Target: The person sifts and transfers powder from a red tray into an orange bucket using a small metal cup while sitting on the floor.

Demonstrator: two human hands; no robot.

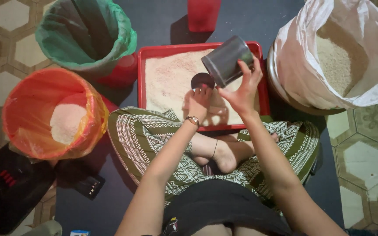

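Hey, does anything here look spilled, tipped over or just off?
Nothing looks spilled. The rice stays inside the red tray, the orange bin and the white sack. Only the metal cup is tilted, and that is because the right hand holds it.

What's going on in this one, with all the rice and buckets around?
A person sits cross-legged on a dark mat with a red tray of rice across their lap. The right hand holds a metal cup tilted over the tray, while the left hand rests on the rice beside a dark round lid. An orange-lined bucket on the left holds some rice, a green-lined bucket stands behind it, and a white sack of rice sits open on the right.
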